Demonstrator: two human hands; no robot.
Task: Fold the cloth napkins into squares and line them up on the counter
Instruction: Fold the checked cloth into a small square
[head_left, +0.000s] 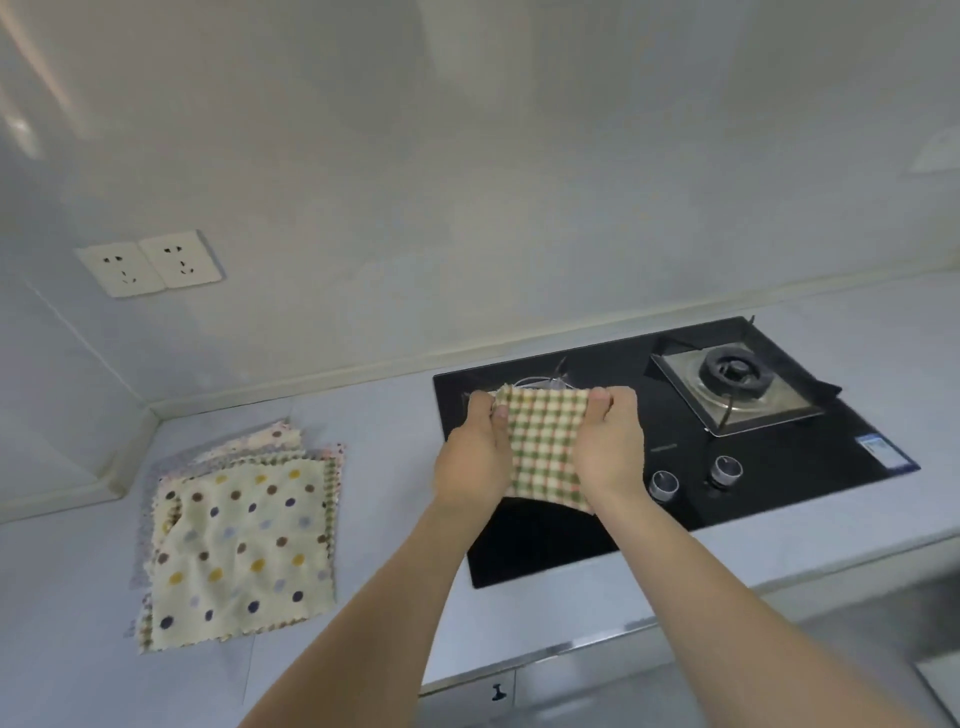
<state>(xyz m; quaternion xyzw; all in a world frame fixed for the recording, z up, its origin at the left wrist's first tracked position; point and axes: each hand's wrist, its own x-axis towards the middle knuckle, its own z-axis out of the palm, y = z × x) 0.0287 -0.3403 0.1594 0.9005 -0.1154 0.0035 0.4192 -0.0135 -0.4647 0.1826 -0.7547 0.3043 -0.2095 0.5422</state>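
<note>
Napkin-wise, the checked napkin (545, 441) is held up over the black hob (675, 457), left hand (475, 462) and right hand (608, 452) pinching its top corners. It's green-and-cream plaid, looks already doubled over. Risk: layers sliding apart mid-air and giving a crooked square. The unfolded stack (239, 540) waits on the table (363, 415).

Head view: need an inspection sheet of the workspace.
Surface: pale counter, black hob inset.
Job's things: checked napkin held up over the hob; loose pile of napkins at left, dotted one on top, none lined up.
Clutter: nothing seen.
Grip: left hand and right hand each pinch a napkin edge.
Cables: nothing seen.
Surroundings: two wall sockets, burner, two knobs.
</note>
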